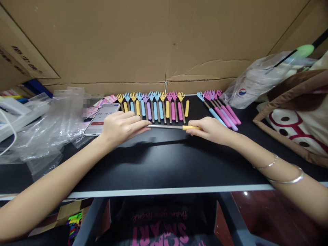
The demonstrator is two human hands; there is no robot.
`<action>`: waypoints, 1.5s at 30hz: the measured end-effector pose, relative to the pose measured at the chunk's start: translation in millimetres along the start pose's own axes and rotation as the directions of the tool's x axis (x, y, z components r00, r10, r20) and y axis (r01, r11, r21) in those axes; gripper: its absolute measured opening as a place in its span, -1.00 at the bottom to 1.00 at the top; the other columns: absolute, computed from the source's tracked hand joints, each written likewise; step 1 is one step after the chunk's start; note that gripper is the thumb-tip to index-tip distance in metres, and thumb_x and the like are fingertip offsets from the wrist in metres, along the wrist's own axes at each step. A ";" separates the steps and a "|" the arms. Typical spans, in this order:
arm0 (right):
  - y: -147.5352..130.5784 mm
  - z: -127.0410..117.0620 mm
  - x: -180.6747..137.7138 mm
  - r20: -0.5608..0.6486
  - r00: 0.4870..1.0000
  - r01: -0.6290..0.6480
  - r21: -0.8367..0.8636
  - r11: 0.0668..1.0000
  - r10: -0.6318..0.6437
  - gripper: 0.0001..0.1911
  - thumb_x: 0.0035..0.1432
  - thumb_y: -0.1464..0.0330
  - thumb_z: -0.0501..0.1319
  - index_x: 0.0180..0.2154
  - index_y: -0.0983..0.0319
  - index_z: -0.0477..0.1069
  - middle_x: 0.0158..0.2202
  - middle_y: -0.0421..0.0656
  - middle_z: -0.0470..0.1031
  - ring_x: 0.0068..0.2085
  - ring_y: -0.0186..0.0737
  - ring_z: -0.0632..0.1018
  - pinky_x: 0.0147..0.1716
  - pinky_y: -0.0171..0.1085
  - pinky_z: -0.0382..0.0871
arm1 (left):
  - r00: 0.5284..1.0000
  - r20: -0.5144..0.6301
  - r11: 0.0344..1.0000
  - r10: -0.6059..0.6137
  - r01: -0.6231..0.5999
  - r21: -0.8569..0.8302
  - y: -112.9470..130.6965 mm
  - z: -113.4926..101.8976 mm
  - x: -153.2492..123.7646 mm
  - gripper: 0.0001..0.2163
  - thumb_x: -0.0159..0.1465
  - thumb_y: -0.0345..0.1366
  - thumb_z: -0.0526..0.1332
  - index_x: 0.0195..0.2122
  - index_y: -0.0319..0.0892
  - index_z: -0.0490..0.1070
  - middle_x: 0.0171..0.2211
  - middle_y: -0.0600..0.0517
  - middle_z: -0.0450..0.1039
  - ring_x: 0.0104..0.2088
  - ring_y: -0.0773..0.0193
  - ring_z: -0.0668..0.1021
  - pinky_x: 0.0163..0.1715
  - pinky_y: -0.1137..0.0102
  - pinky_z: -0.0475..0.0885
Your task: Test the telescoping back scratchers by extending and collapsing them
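Note:
My left hand [124,124] is closed around the left end of a back scratcher [166,126], whose head is hidden in the fingers. The right hand [208,128] grips its yellow handle at the other end, so the bare metal rod lies level between both hands, above the black table. Behind it is a row of back-scratcher heads on metal rods [152,106], in yellow, blue, purple and pink, with loose coloured handles [187,108] between them. To the right, a few back scratchers with handles fitted [221,116], one blue and several pink or purple, lie slanted together.
A phone [98,119] showing a timer lies by my left wrist. Clear plastic bags [53,123] pile up at the left. A bagged drink cup [253,85] and a brown-edged fabric bag [297,119] stand at the right. A cardboard wall [153,41] closes off the back.

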State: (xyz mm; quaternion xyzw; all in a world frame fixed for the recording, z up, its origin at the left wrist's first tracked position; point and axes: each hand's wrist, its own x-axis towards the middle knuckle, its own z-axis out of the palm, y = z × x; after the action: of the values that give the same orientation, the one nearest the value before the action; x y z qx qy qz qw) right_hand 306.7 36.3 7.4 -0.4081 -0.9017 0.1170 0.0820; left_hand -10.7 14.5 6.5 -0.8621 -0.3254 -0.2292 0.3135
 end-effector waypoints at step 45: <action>-1.5 -1.0 -2.7 -0.099 0.995 -0.011 -0.280 0.960 -0.017 -0.43 0.33 -0.05 -0.12 -0.35 0.20 0.44 -0.57 -0.18 0.42 -0.53 -0.29 0.40 -0.51 -0.33 -0.01 | 0.998 -0.028 0.992 -0.055 0.052 -0.113 15.5 15.7 -4.1 -0.75 0.35 -0.19 0.16 -0.38 -0.10 0.59 -0.55 0.10 0.53 -0.50 0.35 0.54 -0.62 0.43 0.14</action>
State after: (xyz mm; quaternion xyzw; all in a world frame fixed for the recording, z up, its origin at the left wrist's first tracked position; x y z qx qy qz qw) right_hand 307.6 33.5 8.6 -0.4195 -0.9045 -0.0327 0.0688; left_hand 0.5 14.4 -13.0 -0.8656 -0.3301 -0.2691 0.2633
